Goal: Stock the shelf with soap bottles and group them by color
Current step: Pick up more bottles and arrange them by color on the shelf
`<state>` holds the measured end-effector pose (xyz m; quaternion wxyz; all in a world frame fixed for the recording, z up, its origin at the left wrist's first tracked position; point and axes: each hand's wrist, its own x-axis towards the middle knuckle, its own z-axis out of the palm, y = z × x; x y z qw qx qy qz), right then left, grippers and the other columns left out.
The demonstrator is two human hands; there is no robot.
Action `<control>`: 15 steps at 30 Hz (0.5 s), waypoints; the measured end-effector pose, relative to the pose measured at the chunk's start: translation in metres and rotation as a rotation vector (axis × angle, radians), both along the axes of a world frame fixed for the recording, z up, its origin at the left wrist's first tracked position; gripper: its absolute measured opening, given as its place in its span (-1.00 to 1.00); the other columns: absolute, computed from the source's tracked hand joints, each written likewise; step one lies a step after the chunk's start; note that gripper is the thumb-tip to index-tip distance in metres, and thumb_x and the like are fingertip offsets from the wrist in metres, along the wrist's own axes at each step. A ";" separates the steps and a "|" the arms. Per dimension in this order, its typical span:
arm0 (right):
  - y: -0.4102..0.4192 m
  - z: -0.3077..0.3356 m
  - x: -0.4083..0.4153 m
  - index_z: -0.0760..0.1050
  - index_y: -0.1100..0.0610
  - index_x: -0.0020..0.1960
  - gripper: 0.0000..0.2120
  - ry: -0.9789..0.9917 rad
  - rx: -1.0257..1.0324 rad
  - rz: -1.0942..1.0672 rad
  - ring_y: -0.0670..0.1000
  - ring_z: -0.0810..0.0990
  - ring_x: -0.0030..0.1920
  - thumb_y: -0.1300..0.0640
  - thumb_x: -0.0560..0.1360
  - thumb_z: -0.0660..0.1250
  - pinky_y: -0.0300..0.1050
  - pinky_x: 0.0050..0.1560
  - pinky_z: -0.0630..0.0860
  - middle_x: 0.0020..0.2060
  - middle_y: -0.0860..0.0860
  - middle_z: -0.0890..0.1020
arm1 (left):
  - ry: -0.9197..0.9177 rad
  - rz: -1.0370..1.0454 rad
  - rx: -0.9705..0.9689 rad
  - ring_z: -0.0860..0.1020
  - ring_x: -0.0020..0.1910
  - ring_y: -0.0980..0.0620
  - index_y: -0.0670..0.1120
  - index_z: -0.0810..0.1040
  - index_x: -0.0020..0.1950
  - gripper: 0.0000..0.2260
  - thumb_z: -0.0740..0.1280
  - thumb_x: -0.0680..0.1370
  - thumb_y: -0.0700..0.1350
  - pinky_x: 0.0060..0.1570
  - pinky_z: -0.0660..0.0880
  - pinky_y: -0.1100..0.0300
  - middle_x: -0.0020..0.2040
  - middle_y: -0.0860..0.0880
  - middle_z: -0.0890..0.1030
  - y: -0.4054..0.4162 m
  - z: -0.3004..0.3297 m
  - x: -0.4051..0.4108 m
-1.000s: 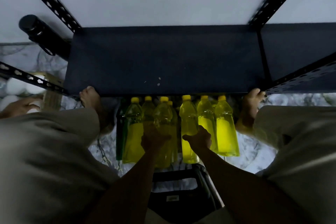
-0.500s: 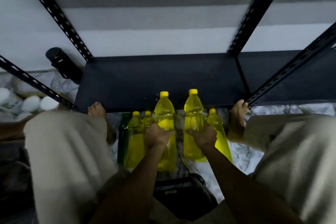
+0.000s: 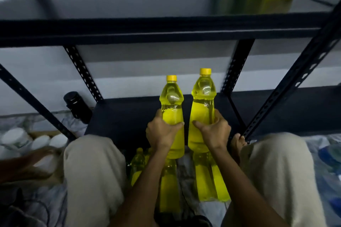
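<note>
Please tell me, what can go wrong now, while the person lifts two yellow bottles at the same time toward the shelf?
1. Each bottle is held by one hand only: the left hand grips the left yellow bottle, the right hand the right yellow bottle. A grip may slip.
2. The caps are near the upper shelf edge and could knock it if lifted further.
3. More yellow bottles on the floor lie under the arms and could be kicked or toppled.

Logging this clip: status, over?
Left hand grips one yellow bottle, right hand another. Both raised before lower shelf. Nothing blocking.
</note>
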<state>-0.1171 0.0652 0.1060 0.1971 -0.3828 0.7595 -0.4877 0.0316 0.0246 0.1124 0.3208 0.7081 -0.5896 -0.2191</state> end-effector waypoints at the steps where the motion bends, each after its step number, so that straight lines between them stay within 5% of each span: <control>1: 0.000 0.010 -0.001 0.54 0.01 0.13 -0.49 0.008 -0.036 0.002 0.13 0.64 -0.10 -0.08 0.23 0.55 0.01 -0.08 0.59 -0.17 0.02 0.68 | 0.004 -0.014 -0.042 0.64 -0.06 -0.16 0.04 0.54 0.10 -0.40 0.52 0.18 0.30 -0.19 0.54 0.07 -0.08 -0.04 0.68 -0.002 0.011 0.000; 11: 0.003 0.126 -0.019 0.58 -0.04 0.01 -0.61 0.083 -0.336 0.025 -0.10 0.62 -0.26 -0.02 0.24 0.60 -0.12 -0.21 0.60 -0.29 -0.13 0.63 | 0.044 -0.135 -0.250 0.62 -0.28 -0.01 0.08 0.53 -0.07 -0.52 0.45 0.16 0.32 -0.30 0.58 0.12 -0.28 0.09 0.63 0.009 0.087 -0.005; 15: 0.004 0.161 -0.028 0.59 -0.01 0.11 -0.52 0.150 -0.409 0.040 -0.12 0.64 -0.22 -0.07 0.24 0.60 -0.12 -0.18 0.61 -0.23 -0.11 0.67 | 0.090 -0.145 -0.359 0.59 -0.30 0.04 0.09 0.56 -0.05 -0.56 0.48 0.21 0.30 -0.33 0.51 0.20 -0.29 0.12 0.61 0.011 0.111 -0.004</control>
